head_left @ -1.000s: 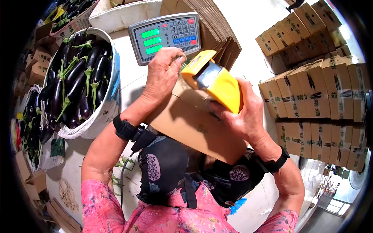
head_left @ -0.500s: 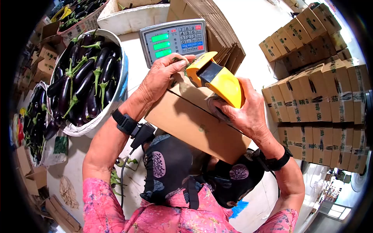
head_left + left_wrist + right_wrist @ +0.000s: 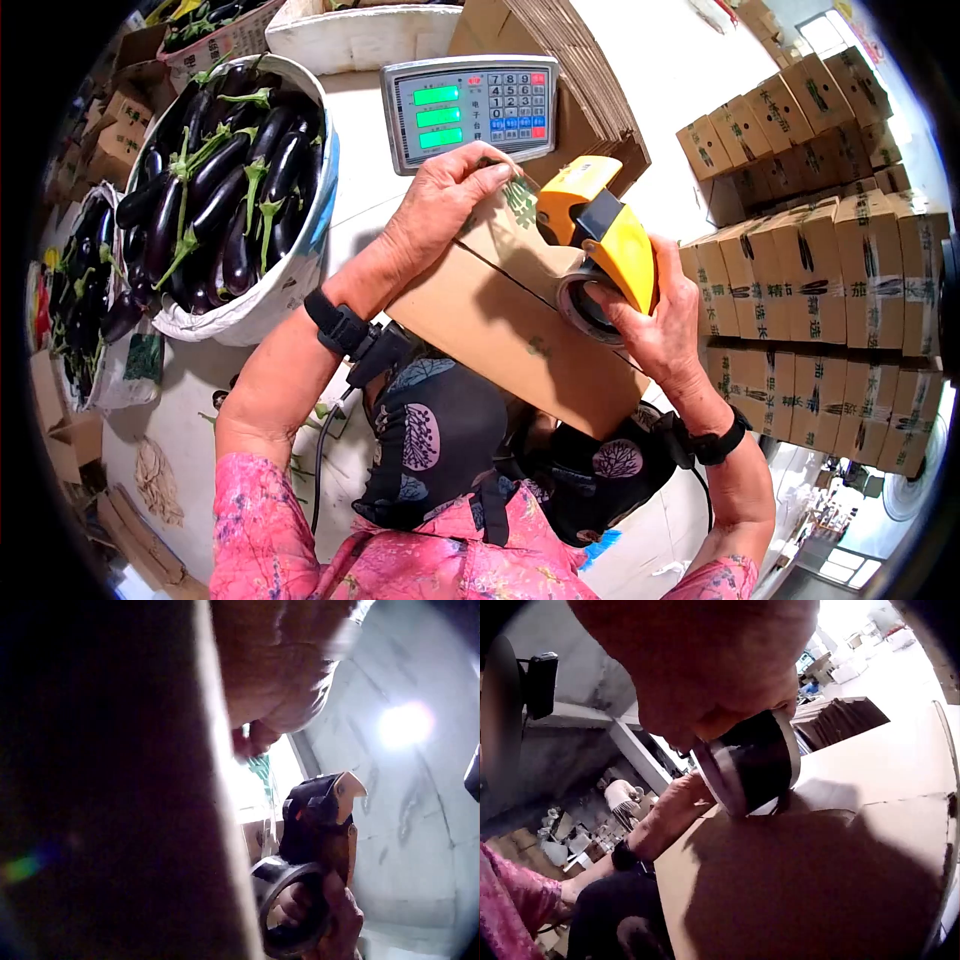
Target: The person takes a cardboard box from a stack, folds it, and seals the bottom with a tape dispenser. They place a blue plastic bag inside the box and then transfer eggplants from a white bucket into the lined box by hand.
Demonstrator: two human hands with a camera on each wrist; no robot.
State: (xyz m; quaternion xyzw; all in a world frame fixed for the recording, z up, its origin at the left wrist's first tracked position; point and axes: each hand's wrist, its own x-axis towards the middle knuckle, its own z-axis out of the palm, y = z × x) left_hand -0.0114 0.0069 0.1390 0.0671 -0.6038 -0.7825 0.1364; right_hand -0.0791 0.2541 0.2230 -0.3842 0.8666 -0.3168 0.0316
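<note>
We have the yellow tape dispenser [image 3: 630, 255] over the far right part of the carton [image 3: 520, 335], its wide tape roll [image 3: 588, 305] low at the carton's upper face; whether the roll touches it we cannot tell. Our right hand [image 3: 665, 320] has its grip closed round the dispenser, the thumb bent over by the roll. Our left hand [image 3: 440, 200] is at the carton's far left end, its grip narrowed to a pinch between thumb and fingertips on a see-through strip with green print [image 3: 520, 200], which lies between that hand and the dispenser.

The carton sits slantwise in front of our knees, covered in dark patterned cloth [image 3: 430, 440]; our sleeves [image 3: 265, 520] are pink, and we wear black bands [image 3: 340, 325] on both wrists.

Beyond the carton stands a scale panel [image 3: 470, 110] with three lit green displays and a keypad. Flattened cardboard [image 3: 560, 60] is stacked just right of that, and a white box [image 3: 360, 40] stands farther beyond the carton.

Left of the carton is a big round tub [image 3: 170, 320] heaped with eggplants [image 3: 215, 180]. Well right of the carton, taped boxes [image 3: 810, 280] rise in rows. The right wrist view shows a person in a light top [image 3: 619, 796], bending far behind.
</note>
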